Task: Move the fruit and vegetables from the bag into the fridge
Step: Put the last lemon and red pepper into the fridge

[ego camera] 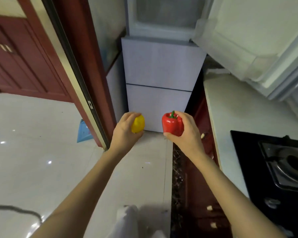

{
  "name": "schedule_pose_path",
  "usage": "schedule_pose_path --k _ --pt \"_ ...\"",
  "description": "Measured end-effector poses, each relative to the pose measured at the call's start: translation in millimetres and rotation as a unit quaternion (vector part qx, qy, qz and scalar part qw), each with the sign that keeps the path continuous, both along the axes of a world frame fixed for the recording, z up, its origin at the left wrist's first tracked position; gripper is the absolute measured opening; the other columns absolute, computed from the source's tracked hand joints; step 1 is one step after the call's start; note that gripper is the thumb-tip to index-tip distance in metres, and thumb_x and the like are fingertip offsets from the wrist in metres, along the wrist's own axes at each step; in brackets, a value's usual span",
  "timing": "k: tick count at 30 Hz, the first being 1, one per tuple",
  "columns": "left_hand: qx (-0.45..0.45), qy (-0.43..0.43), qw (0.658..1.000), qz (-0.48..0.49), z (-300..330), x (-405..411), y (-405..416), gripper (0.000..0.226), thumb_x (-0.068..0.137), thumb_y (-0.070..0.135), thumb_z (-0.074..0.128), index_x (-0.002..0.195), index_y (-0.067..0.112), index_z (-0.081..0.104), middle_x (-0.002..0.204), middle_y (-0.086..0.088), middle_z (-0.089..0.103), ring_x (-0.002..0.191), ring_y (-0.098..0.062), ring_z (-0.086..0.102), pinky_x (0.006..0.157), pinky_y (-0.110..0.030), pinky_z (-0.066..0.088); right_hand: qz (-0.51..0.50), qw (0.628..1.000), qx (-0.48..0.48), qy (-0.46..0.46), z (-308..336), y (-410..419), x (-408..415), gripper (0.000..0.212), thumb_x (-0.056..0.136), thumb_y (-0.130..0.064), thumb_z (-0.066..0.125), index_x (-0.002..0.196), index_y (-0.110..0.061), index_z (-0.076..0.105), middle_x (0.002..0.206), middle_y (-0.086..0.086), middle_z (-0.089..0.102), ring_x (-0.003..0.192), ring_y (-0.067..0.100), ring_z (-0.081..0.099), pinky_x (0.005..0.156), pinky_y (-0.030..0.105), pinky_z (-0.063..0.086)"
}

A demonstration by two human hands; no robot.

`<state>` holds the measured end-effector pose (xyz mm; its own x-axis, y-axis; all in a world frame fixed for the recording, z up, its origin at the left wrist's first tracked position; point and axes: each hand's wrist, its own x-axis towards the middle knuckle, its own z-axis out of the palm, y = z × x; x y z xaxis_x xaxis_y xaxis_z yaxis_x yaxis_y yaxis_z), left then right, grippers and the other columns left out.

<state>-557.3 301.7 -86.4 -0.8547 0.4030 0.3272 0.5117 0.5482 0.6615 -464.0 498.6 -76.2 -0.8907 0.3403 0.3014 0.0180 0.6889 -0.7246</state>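
Note:
My left hand (123, 131) grips a yellow lemon (138, 124). In my right hand (186, 133) sits a red bell pepper (171, 125) with a green stem, held upright. Both are held out in front of the white fridge (158, 69), low before its two closed lower drawers. The fridge's upper compartment (167, 14) stands open, and its door (258, 43) is swung out to the upper right above the counter. A white bag-like thing (127, 219) shows at the bottom edge, blurred.
A dark red door frame (86, 79) stands just left of the fridge. On the right runs a pale counter (239, 117) with a black gas hob (282, 162) set in it. The floor (33, 160) is glossy white tile; a blue object (83, 131) lies by the frame.

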Motion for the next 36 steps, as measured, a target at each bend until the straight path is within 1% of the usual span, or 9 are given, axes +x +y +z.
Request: schedule_pose_path --k 4,12,15,18,25,27,30,33,36 --pt "0.017 0.015 1.0 -0.005 8 -74 25 0.059 0.068 0.014 0.079 0.122 0.014 0.056 0.125 -0.005 0.054 0.107 -0.024 0.055 0.085 -0.028 0.041 0.016 0.999 0.022 0.031 13 24 -77 0.075 0.065 -0.025 0.083 0.13 -0.018 0.047 0.13 0.0 0.045 0.113 0.011 0.048 0.089 0.023 0.041" --pt "0.038 0.079 0.996 -0.027 68 -254 67 0.06 0.068 0.013 0.079 0.123 0.012 0.056 0.125 -0.007 0.054 0.109 -0.025 0.054 0.085 -0.028 0.04 -0.007 0.994 0.074 0.085 75 59 -250 0.075 0.065 -0.027 0.083 0.131 -0.02 0.046 0.131 -0.001 0.044 0.111 0.005 0.043 0.089 0.021 0.038" --pt "0.05 0.09 0.994 -0.025 91 -313 83 0.059 0.07 0.013 0.078 0.124 0.013 0.055 0.126 -0.006 0.053 0.109 -0.024 0.053 0.085 -0.029 0.042 -0.02 0.992 0.083 0.095 93 72 -302 0.076 0.066 -0.028 0.083 0.132 -0.021 0.045 0.132 -0.001 0.044 0.111 0.002 0.039 0.087 0.015 0.033" --pt "0.066 0.094 0.993 -0.027 105 -358 104 0.058 0.07 0.012 0.078 0.123 0.012 0.056 0.125 -0.008 0.055 0.109 -0.025 0.054 0.085 -0.03 0.042 -0.035 0.992 0.075 0.095 99 90 -342 0.077 0.065 -0.027 0.083 0.131 -0.022 0.045 0.132 -0.003 0.044 0.112 0.003 0.041 0.087 0.013 0.032" --pt "0.08 0.091 0.991 -0.051 128 -461 168 0.058 0.071 0.008 0.076 0.125 0.012 0.055 0.126 -0.008 0.053 0.111 -0.022 0.052 0.087 -0.017 0.033 -0.058 0.991 0.059 0.106 110 145 -436 0.076 0.066 -0.027 0.084 0.131 -0.024 0.045 0.131 -0.003 0.045 0.111 0.008 0.046 0.084 0.013 0.035" --pt "0.079 0.095 0.991 -0.054 137 -489 189 0.058 0.072 0.009 0.075 0.126 0.013 0.055 0.125 -0.008 0.053 0.111 -0.022 0.051 0.088 -0.02 0.036 -0.056 0.989 0.059 0.12 119 164 -467 0.076 0.066 -0.028 0.083 0.131 -0.024 0.045 0.129 -0.002 0.045 0.108 0.006 0.045 0.082 0.009 0.034" --pt "0.078 0.114 0.989 -0.054 152 -530 222 0.059 0.071 0.012 0.076 0.125 0.016 0.054 0.125 -0.008 0.053 0.11 -0.023 0.052 0.087 -0.026 0.04 -0.057 0.985 0.06 0.152 133 194 -513 0.075 0.065 -0.029 0.084 0.13 -0.024 0.046 0.128 -0.001 0.046 0.108 0.009 0.047 0.084 0.016 0.037" --pt "0.089 0.131 0.986 -0.047 167 -570 253 0.06 0.07 0.013 0.078 0.125 0.017 0.054 0.126 -0.006 0.053 0.11 -0.019 0.052 0.086 -0.02 0.034 -0.055 0.983 0.027 0.175 150 220 -558 0.075 0.064 -0.026 0.085 0.129 -0.024 0.047 0.125 -0.003 0.047 0.104 0.006 0.047 0.08 0.006 0.036" --pt "0.101 0.136 0.985 -0.038 176 -603 276 0.061 0.069 0.013 0.078 0.125 0.016 0.054 0.125 -0.007 0.053 0.111 -0.018 0.051 0.087 -0.021 0.034 -0.052 0.979 -0.001 0.197 161 238 -603 0.072 0.064 -0.024 0.085 0.127 -0.023 0.048 0.121 -0.005 0.049 0.103 0.004 0.047 0.081 0.006 0.038"
